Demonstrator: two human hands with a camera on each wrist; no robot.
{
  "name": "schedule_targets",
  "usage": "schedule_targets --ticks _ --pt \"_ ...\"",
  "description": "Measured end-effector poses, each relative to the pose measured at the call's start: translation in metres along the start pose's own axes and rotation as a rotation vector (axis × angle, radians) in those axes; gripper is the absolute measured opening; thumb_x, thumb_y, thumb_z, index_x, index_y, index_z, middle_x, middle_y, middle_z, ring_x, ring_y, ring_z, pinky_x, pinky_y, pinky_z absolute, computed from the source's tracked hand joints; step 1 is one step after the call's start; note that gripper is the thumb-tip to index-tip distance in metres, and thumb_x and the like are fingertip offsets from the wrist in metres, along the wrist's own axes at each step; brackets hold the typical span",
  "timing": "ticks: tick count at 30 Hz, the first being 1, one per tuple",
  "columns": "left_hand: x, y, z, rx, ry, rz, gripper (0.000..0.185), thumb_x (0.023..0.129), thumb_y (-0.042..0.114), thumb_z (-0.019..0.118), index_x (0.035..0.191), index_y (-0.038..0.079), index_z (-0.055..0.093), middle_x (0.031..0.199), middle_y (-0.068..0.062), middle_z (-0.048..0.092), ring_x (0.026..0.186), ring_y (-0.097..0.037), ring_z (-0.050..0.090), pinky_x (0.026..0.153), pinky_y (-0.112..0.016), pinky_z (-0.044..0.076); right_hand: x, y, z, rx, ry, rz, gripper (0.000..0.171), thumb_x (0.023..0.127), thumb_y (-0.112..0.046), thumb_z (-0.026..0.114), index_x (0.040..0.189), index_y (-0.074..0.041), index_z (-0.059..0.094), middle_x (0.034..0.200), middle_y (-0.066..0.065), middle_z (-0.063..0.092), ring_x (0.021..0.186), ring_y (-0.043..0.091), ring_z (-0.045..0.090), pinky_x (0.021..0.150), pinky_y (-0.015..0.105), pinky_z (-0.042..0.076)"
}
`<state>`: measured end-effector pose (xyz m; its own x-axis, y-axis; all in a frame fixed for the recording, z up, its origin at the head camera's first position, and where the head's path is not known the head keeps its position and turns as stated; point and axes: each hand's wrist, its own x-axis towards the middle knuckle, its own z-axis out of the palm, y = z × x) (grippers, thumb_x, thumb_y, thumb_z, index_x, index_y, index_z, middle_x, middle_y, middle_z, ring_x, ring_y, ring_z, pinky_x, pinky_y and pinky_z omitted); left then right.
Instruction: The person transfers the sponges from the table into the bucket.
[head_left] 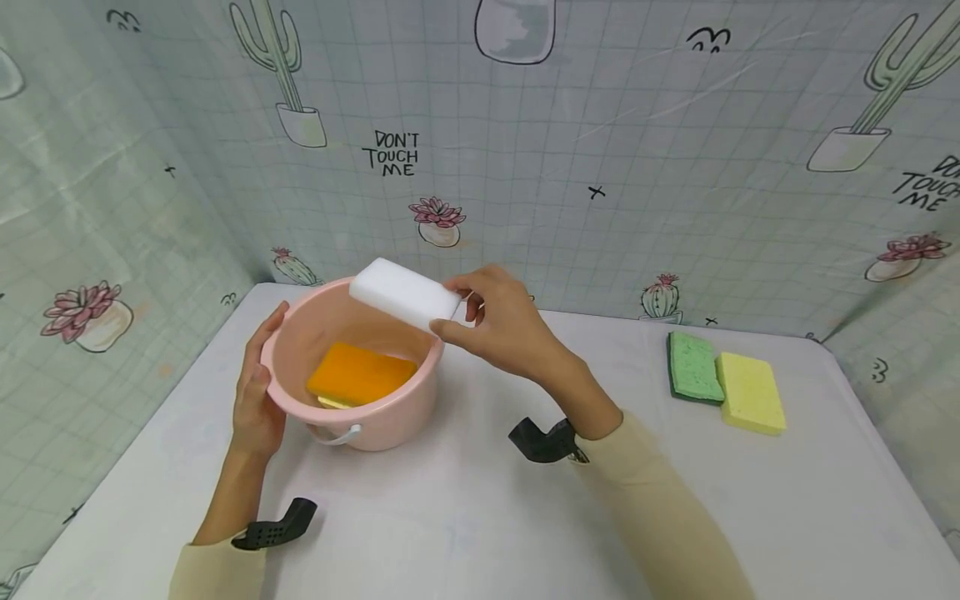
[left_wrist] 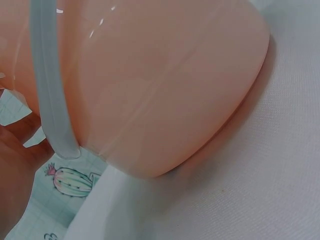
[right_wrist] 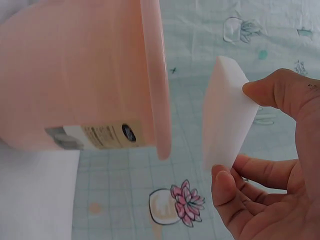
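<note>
A pink bucket (head_left: 390, 417) with a pale handle (left_wrist: 50, 85) stands on the left of the white table. My left hand (head_left: 258, 400) holds it at its left side, fingers lying along the outer wall just under the rim; part of that hand is hidden. Inside the bucket lie an orange sponge (head_left: 360, 372) and, partly covered below it, a pale yellow piece (head_left: 332, 402). Over the bucket's right rim, my right hand (head_left: 498, 321) pinches a white sponge block (head_left: 401, 292) between thumb and fingers. In the right wrist view the white sponge block (right_wrist: 227, 115) is apart from the rim.
To the right on the table (head_left: 480, 517) lie a green sponge (head_left: 693, 367) with a dark underside and a yellow sponge (head_left: 750, 393), side by side and touching. A cactus-printed cloth (head_left: 525, 150) hangs behind the table and along its sides.
</note>
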<state>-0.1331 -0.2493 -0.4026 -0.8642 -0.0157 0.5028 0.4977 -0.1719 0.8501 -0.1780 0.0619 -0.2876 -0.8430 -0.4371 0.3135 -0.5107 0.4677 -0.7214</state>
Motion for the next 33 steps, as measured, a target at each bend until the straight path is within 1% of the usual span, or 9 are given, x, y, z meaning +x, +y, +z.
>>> schedule_targets --ticks 3,9,15,22,27,33 --pt "0.0 0.0 -0.001 0.003 -0.003 0.005 0.059 0.094 0.023 0.044 0.149 0.008 0.03 0.154 -0.012 0.023 0.134 -0.029 0.026 0.102 -0.026 0.038 0.004 -0.005 0.006 -0.004 -0.011 -0.002 0.039 0.081 -0.028 0.072 0.113 -0.005 0.067 0.098 0.004 0.055 0.079 0.016 0.052 0.062 0.028 0.046" --pt "0.001 0.0 -0.001 0.006 -0.005 0.002 0.06 0.093 0.023 0.044 0.149 0.008 0.029 0.153 -0.013 0.024 0.134 -0.03 0.027 0.102 -0.026 0.038 0.014 -0.009 0.017 -0.002 -0.062 0.052 0.042 0.082 -0.031 0.07 0.116 -0.006 0.066 0.106 0.004 0.055 0.08 0.017 0.051 0.059 0.027 0.046" --pt "0.001 -0.001 0.0 0.005 -0.013 0.006 0.059 0.094 0.023 0.044 0.149 0.008 0.03 0.154 -0.013 0.023 0.134 -0.03 0.026 0.102 -0.027 0.038 0.021 -0.01 0.028 -0.02 -0.108 0.077 0.047 0.083 -0.033 0.069 0.12 -0.005 0.064 0.113 0.005 0.056 0.086 0.019 0.053 0.068 0.026 0.049" --pt "0.002 -0.001 0.0 0.015 -0.011 0.005 0.06 0.093 0.023 0.044 0.149 0.008 0.03 0.154 -0.013 0.023 0.135 -0.031 0.026 0.103 -0.028 0.037 0.026 -0.015 0.036 -0.132 -0.154 0.093 0.046 0.085 -0.036 0.067 0.121 -0.007 0.064 0.116 0.006 0.057 0.1 0.019 0.052 0.081 0.028 0.048" --pt "0.001 0.0 -0.001 0.018 -0.007 0.004 0.06 0.093 0.023 0.045 0.149 0.008 0.029 0.154 -0.013 0.023 0.135 -0.031 0.026 0.103 -0.028 0.038 0.03 -0.017 0.04 -0.217 -0.178 0.072 0.043 0.087 -0.035 0.066 0.121 -0.008 0.065 0.115 0.006 0.06 0.099 0.018 0.052 0.081 0.028 0.048" --pt "0.002 0.0 -0.001 0.022 -0.014 0.012 0.06 0.093 0.023 0.044 0.149 0.008 0.029 0.154 -0.013 0.022 0.135 -0.032 0.025 0.102 -0.028 0.038 0.034 -0.017 0.041 -0.29 -0.197 0.043 0.043 0.088 -0.035 0.066 0.121 -0.007 0.065 0.118 0.007 0.061 0.105 0.019 0.054 0.088 0.031 0.048"
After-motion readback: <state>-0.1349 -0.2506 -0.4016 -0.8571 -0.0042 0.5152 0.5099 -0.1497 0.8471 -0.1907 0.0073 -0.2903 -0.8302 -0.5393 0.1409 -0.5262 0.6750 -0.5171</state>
